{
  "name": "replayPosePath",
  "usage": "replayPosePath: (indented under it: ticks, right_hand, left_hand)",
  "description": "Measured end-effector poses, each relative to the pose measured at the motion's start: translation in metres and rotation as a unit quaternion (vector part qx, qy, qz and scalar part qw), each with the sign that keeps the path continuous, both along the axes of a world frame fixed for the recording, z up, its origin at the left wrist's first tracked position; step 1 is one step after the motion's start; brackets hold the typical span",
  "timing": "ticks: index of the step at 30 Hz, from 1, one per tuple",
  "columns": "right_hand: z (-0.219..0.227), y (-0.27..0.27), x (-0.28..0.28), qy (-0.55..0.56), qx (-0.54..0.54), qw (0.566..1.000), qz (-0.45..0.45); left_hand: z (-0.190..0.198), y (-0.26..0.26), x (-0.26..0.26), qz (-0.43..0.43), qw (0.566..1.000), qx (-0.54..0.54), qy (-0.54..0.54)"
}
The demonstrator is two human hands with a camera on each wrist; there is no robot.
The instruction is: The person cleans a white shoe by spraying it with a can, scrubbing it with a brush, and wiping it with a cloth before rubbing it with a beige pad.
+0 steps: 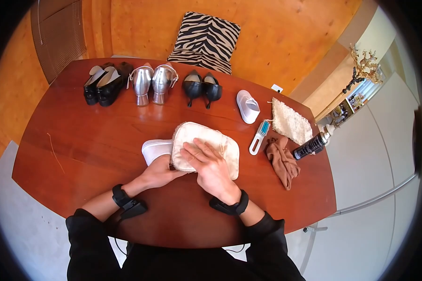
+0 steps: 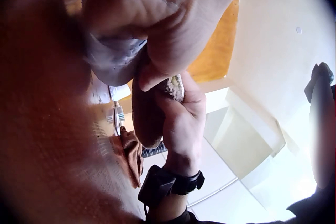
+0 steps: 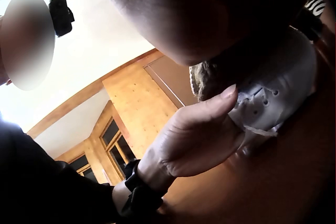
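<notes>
My left hand point(image 1: 160, 174) grips a white shoe point(image 1: 155, 150) low over the near middle of the table. Eyelets and laces show on the shoe point(image 3: 268, 98) in the right wrist view. Over its right part lies a cream cloth pad point(image 1: 185, 140) with rounded corners and a fuzzy edge, hiding much of the shoe. My right hand point(image 1: 213, 173) holds this pad from above, fingers spread across its back. In the left wrist view the right thumb grips the pad point(image 2: 147, 113) along its side.
Several black shoes point(image 1: 109, 86), silver heels point(image 1: 152, 84) and black pumps point(image 1: 202, 89) line the far side. To the right are another white shoe point(image 1: 247, 107), a brush point(image 1: 259, 137), a textured cream cloth point(image 1: 290, 121), a brown cloth point(image 1: 282, 164) and a black spray bottle point(image 1: 312, 145).
</notes>
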State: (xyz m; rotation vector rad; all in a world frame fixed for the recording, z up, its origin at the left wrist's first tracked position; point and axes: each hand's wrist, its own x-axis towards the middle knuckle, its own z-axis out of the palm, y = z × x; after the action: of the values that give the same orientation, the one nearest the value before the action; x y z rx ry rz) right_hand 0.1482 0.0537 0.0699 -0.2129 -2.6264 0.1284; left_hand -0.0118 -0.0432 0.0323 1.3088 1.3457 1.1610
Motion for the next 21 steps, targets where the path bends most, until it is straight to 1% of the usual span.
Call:
replayPosePath:
  ticks: [1, 2, 3, 5, 7, 8, 9, 11, 12, 13, 14, 15, 17, 18, 20, 21]
  right_hand:
    - [0.0, 0.002, 0.0, 0.0, 0.0, 1.0, 0.001]
    - [0.0, 0.005, 0.0, 0.003, 0.004, 1.0, -0.023]
    - [0.0, 0.008, 0.001, 0.006, 0.007, 0.999, -0.047]
    - [0.0, 0.017, 0.004, 0.006, 0.01, 0.998, -0.058]
    - [0.002, 0.021, 0.005, -0.013, -0.005, 0.995, -0.102]
    - [0.003, 0.018, 0.006, -0.015, -0.002, 0.995, -0.102]
    - [0.005, 0.013, 0.006, -0.015, -0.002, 0.995, -0.103]
    - [0.005, 0.002, 0.005, -0.016, 0.021, 0.997, -0.075]
    - [0.005, -0.003, 0.005, -0.02, 0.023, 0.998, -0.057]
    - [0.007, -0.007, 0.004, -0.019, 0.023, 0.998, -0.058]
    - [0.01, -0.011, 0.004, -0.027, 0.012, 0.999, -0.029]
    - [0.012, -0.013, 0.004, -0.035, 0.002, 0.999, 0.0]
    - [0.013, -0.012, 0.005, -0.038, -0.002, 0.999, 0.002]
    - [0.013, -0.008, 0.005, -0.03, -0.011, 0.999, 0.004]
    - [0.011, 0.0, 0.006, -0.023, -0.018, 1.0, 0.008]
    - [0.01, 0.004, 0.007, -0.02, -0.01, 1.0, -0.02]
  left_hand:
    - [-0.003, 0.001, -0.002, -0.003, 1.0, -0.018, 0.023]
    - [-0.004, 0.001, -0.003, -0.006, 0.998, -0.035, 0.046]
    - [-0.004, 0.001, -0.003, -0.005, 0.998, -0.035, 0.046]
    - [-0.001, 0.001, -0.002, 0.015, 0.993, -0.072, 0.097]
    - [0.012, -0.004, 0.001, 0.018, 0.993, -0.069, 0.099]
    - [0.017, -0.005, 0.002, 0.019, 0.992, -0.067, 0.102]
    - [0.012, -0.004, 0.001, 0.019, 0.992, -0.067, 0.102]
    - [-0.003, -0.001, -0.001, 0.008, 0.996, -0.019, 0.083]
    - [-0.003, -0.001, 0.001, 0.006, 0.996, -0.02, 0.084]
    - [-0.003, -0.002, 0.001, 0.0, 0.998, -0.006, 0.058]
    - [-0.003, -0.002, 0.002, -0.007, 0.999, 0.008, 0.032]
    - [-0.001, -0.002, 0.003, -0.008, 0.999, 0.008, 0.033]
    - [0.005, -0.004, 0.007, 0.019, 1.0, 0.02, 0.004]
    - [0.006, -0.003, 0.005, 0.019, 1.0, 0.02, 0.004]
    - [0.006, -0.002, 0.001, -0.017, 0.998, -0.03, 0.047]
    - [0.003, -0.002, 0.0, -0.016, 0.998, -0.03, 0.048]
